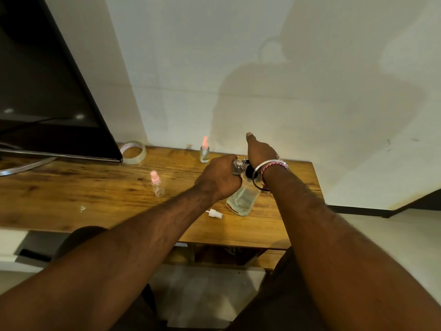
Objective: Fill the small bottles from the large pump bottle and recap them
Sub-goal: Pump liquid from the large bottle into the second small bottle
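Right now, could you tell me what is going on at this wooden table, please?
A person is filling a small clear bottle, gripped in the left hand at the spout of the large clear pump bottle. The right hand is over the black pump head, thumb raised. A loose white spray cap lies on the wooden table. Two small pink-capped bottles stand apart: the nearer one and one by the wall.
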Tool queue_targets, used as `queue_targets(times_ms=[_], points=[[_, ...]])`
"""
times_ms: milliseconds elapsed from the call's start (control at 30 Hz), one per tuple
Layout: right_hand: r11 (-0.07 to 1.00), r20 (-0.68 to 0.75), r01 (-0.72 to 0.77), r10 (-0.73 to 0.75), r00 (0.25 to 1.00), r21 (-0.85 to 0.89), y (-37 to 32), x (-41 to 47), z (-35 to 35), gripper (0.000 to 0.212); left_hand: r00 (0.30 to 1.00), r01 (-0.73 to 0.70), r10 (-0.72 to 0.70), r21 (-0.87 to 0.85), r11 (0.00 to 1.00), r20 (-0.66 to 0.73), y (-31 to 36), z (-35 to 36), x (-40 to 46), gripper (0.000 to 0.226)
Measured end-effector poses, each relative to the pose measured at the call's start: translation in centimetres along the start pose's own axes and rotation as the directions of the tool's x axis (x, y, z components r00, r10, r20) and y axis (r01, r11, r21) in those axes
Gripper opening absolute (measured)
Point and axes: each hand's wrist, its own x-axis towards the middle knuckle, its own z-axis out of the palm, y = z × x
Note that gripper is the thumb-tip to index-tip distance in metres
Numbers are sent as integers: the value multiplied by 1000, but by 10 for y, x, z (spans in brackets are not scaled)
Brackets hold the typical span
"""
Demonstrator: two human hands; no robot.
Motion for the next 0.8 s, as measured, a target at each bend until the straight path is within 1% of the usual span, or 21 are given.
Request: queue_targets(times_ms=[100,167,200,267,300,400,467,533,600,667,733,800], points=[[998,-4,54,-54,999,-39,2,-2,-1,61,1000,3,-3,4,1000,6,1,1,0,22],[996,-12,71,-72,997,-48,3,-3,-2,57,1000,4,-4,-2,1000,4,1,2,0,21],[993,-17,85,-87,996,-83,4,-3,-2,57,1000,7,-7,-4,1000,5,1,2,0,22],[981,-33,98,-105,994,-169,5,-2,-1,62,1000,12,-12,0,1000,9,1,1,0,23],[980,-45,82,-91,995,-183,5,-2,0,66,1000,13,-13,0,1000,11,0,1,0,25],[986,-92,23,-39,995,-167,6,0,3,73,1000,22,-22,5,1000,15,0,2,-1,30],[989,-79,29,-41,996,-146,4,-1,3,74,1000,22,-22,7,1000,16,0,1,-1,29],[995,-50,22,-27,998,-93,1,-1,1,72,1000,20,-20,-7,1000,10,1,0,-1,28],[1000,-11,-20,20,1000,21,-2,2,-3,69,1000,16,-16,-21,1000,3,3,-1,0,28],[986,47,-74,68,997,150,-4,6,-5,69,1000,7,-7,-31,999,-4,6,-3,-1,21],[952,129,-140,108,986,272,-6,6,-7,76,1000,-10,9,-37,999,-10,8,-5,-1,16],[915,207,-206,139,968,346,-8,9,-8,87,1000,-11,11,-37,999,-9,8,-6,-1,16]])
